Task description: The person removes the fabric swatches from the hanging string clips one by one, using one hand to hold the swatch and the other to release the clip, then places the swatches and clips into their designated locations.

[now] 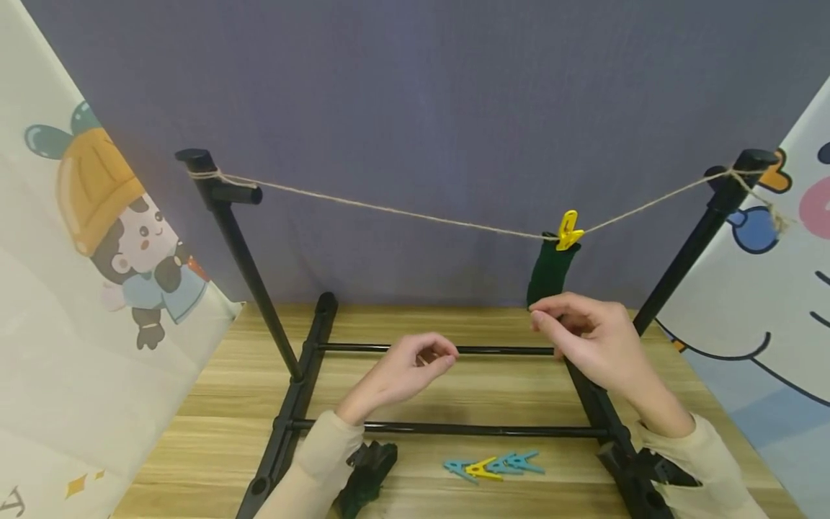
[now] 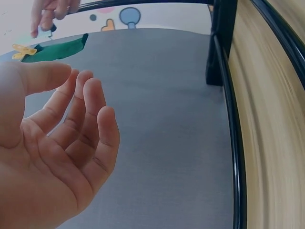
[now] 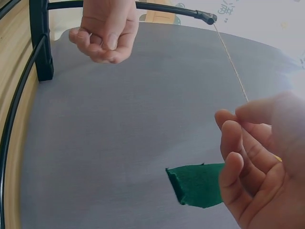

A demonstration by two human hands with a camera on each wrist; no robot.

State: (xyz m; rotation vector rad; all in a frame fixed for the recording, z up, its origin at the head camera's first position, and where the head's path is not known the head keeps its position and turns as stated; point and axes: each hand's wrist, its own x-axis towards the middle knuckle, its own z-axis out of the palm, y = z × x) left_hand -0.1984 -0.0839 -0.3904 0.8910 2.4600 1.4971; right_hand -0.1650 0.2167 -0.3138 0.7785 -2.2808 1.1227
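Note:
A dark green, sock-like piece of cloth (image 1: 551, 272) hangs from the string (image 1: 389, 210), held by a yellow clothespin (image 1: 568, 232). My right hand (image 1: 593, 339) is in front of its lower end, fingers loosely bent and holding nothing. In the right wrist view the green cloth (image 3: 198, 185) shows partly behind that hand's fingers. My left hand (image 1: 411, 367) hovers over the middle of the frame, fingers relaxed and nothing in them. The left wrist view shows its palm (image 2: 57, 162) and the clipped cloth (image 2: 59, 49) beyond it.
The string runs between two black posts (image 1: 249, 267) of a black frame standing on the wooden table (image 1: 194, 432). Several blue and yellow clothespins (image 1: 483, 468) lie near the front. A dark green cloth bundle (image 1: 369, 472) lies beside the left sleeve. A grey panel (image 1: 389, 94) stands behind.

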